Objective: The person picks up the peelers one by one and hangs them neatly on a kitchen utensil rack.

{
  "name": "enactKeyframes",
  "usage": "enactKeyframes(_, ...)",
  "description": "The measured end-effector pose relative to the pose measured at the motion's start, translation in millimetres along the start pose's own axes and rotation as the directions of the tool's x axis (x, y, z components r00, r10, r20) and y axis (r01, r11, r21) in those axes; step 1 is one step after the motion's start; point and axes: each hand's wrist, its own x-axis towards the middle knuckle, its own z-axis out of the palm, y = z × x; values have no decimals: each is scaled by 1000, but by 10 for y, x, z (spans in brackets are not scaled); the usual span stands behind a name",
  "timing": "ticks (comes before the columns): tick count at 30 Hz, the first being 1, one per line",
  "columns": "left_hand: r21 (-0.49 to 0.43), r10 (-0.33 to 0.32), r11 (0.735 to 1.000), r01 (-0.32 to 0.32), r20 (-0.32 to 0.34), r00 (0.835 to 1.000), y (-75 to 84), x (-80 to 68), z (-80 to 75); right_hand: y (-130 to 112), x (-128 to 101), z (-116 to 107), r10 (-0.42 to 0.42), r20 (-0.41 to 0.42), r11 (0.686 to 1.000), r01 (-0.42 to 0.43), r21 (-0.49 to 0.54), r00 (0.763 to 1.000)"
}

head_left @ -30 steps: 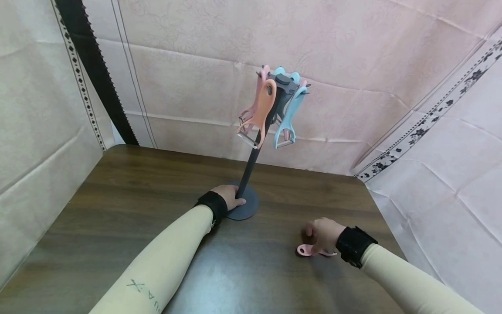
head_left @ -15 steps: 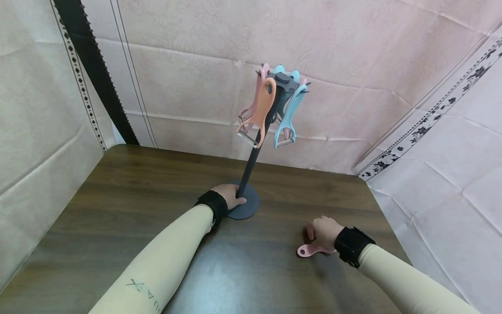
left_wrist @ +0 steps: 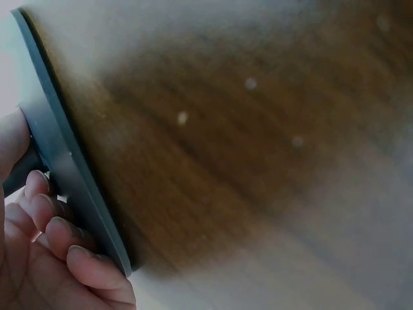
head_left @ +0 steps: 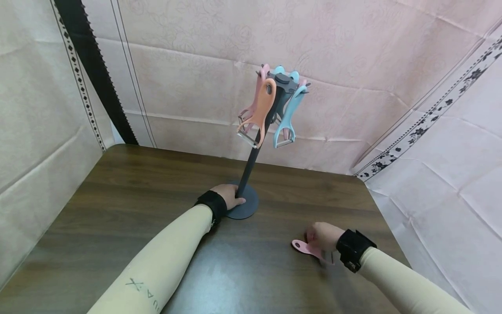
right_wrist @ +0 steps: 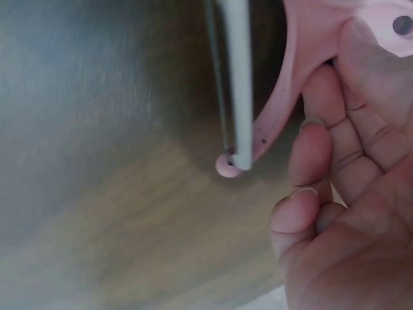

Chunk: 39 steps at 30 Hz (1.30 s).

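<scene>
My right hand (head_left: 324, 236) pinches a pink peeler (head_left: 303, 246) by its handle, low over the table's right half. The handle hole points left, and the forked head with its metal blade (right_wrist: 240, 84) shows in the right wrist view. My left hand (head_left: 228, 196) holds a dark grey rack at the foot of its pole (head_left: 248, 170). Its thumb lies over the round base (head_left: 246, 208), and the other fingers curl in at the pole. From hooks on the rack's top hang several peelers, among them an orange peeler (head_left: 262, 109) and a blue peeler (head_left: 288, 117).
The brown wooden table (head_left: 149, 183) reaches back to a pale patterned cloth wall (head_left: 188, 87). More cloth hangs at both sides, with a black strip (head_left: 96, 72) at the back left corner. The loaded rack stands tall near the table's back middle.
My right hand has tipped and turned the pink peeler, so its handle end has shifted up and left and its blade end shows below my hand. The left hand keeps its place.
</scene>
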Motion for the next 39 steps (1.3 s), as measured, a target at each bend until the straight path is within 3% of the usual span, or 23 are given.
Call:
enactKeyframes(5,-1,0,1000,0,-2,1000,-1,6,-7,-24,16,5,-43,27,999,43,19,999)
enactKeyframes(10,0,-5,1000,5,1,1000,16,-10,-17,-77,56,-19,-84,3,996,84,39,996)
enactKeyframes(16,2,-30,1000,30,26,999,59,-41,-55,-130,101,-206,-167,-165,977,185,101,972)
enactKeyframes(24,19,-43,999,43,25,999,78,-63,-83,-443,50,-755,-188,-414,940,285,187,890)
enactKeyframes(30,24,-29,999,28,29,999,106,-99,-87,-618,-72,-1048,-164,-586,920,338,201,794)
enactKeyframes(35,10,-34,999,34,40,999,116,-100,-91,-682,-160,-1163,-138,-662,887,390,249,737)
enactKeyframes(37,11,-47,999,47,41,998,113,-86,-88,-717,-191,-1202,-144,-698,860,438,263,701)
enactKeyframes(39,8,-47,999,47,38,998,119,-88,-98,-780,-226,-1250,-164,-746,831,498,249,646)
